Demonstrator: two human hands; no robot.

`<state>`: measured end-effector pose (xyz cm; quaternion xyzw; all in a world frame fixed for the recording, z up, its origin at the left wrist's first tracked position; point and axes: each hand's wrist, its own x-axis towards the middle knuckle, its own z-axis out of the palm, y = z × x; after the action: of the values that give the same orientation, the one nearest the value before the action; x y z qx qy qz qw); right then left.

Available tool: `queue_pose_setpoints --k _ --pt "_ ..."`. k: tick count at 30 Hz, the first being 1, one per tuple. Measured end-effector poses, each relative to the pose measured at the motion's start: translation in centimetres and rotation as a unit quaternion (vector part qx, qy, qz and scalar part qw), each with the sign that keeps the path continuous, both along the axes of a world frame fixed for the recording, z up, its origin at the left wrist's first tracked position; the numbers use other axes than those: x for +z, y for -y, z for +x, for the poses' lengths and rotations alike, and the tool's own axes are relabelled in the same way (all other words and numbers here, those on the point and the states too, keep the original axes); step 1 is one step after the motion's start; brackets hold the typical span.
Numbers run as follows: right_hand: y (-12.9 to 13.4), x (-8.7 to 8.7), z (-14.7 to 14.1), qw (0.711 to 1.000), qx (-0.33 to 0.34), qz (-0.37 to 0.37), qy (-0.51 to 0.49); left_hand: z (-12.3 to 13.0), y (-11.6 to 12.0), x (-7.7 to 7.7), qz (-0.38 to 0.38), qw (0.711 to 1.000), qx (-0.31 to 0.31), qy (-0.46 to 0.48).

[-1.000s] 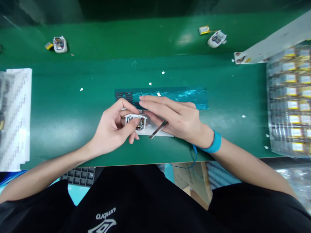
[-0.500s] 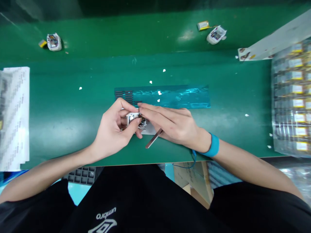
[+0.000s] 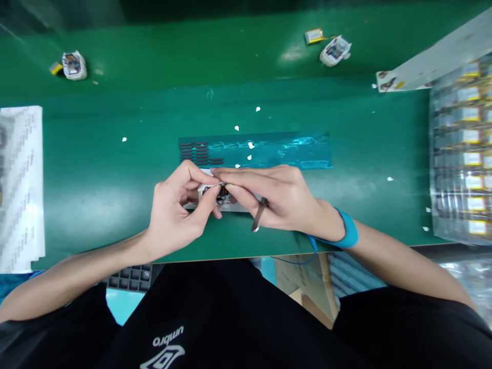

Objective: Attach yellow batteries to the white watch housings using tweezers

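My left hand (image 3: 177, 207) is closed on a small white device housing (image 3: 201, 190), open on top, with electronic parts showing inside. At its right end, the thumb and fingertips of my right hand (image 3: 286, 197) are pinched together; whatever lies between them is too small to make out. Held in that same hand is a pair of metal tweezers (image 3: 259, 216), its flat end sticking out below the fingers. A white sheet (image 3: 239, 207) lies under both hands. Just behind them is a blue film strip (image 3: 277, 154) bearing several dark slim pieces (image 3: 202, 151).
Two similar housings with yellow batteries lie at the back, one housing (image 3: 74, 65) left and one housing (image 3: 335, 50) right. Clear trays (image 3: 471, 159) of batteries stand at the right beside a white panel (image 3: 434, 56). Printed white sheets (image 3: 26, 189) lie at the left.
My right fingertips have closed in a pinch at the housing. The tweezers have swung to a steeper angle and shifted right. The housing is now more covered by fingers.
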<state>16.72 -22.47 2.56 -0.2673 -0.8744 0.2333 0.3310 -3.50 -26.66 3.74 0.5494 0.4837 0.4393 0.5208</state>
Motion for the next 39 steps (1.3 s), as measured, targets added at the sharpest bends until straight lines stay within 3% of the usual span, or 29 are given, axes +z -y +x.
queue_pose_setpoints --k 3,6,11,15,19,21,23,25,27,33,39 --pt "-0.4 0.5 -0.3 0.988 -0.037 -0.139 -0.056 0.1 -0.1 0.2 0.008 1.0 -0.019 0.007" --pt "-0.5 0.7 -0.6 0.974 -0.056 -0.209 -0.067 -0.1 -0.2 0.2 -0.006 0.999 -0.037 0.007" --pt "-0.5 0.2 -0.8 0.976 -0.07 -0.19 -0.083 -0.8 -0.7 0.2 -0.007 0.997 -0.072 0.007" --pt "-1.3 0.0 0.0 0.984 -0.047 -0.155 -0.072 -1.0 -1.4 0.3 -0.001 0.999 -0.031 0.02" --pt "-2.5 0.6 1.2 0.982 -0.136 -0.118 -0.061 -0.8 -1.8 -0.2 -0.027 0.999 -0.001 0.027" --pt "-3.0 1.0 1.6 0.976 -0.157 -0.147 -0.043 -0.7 -1.9 -0.6 -0.035 0.999 -0.006 0.022" --pt "-3.5 1.3 1.8 0.966 -0.098 -0.237 -0.044 -0.7 -1.9 -1.0 -0.036 0.999 -0.009 0.016" --pt "-3.9 1.3 2.0 0.945 0.006 -0.326 -0.039 -0.6 -1.9 -1.4 -0.036 0.999 -0.007 0.011" --pt "-4.3 1.1 2.1 0.924 0.077 -0.373 -0.03 -0.6 -1.9 -1.6 -0.029 1.0 0.0 0.004" --pt "-4.7 -0.3 2.2 0.905 0.098 -0.412 -0.05 -0.4 -1.6 -2.2 0.01 1.0 0.017 -0.003" --pt "-5.0 -0.4 2.2 0.886 0.132 -0.444 -0.02 -0.1 -1.3 -2.5 0.022 0.999 0.043 0.014"
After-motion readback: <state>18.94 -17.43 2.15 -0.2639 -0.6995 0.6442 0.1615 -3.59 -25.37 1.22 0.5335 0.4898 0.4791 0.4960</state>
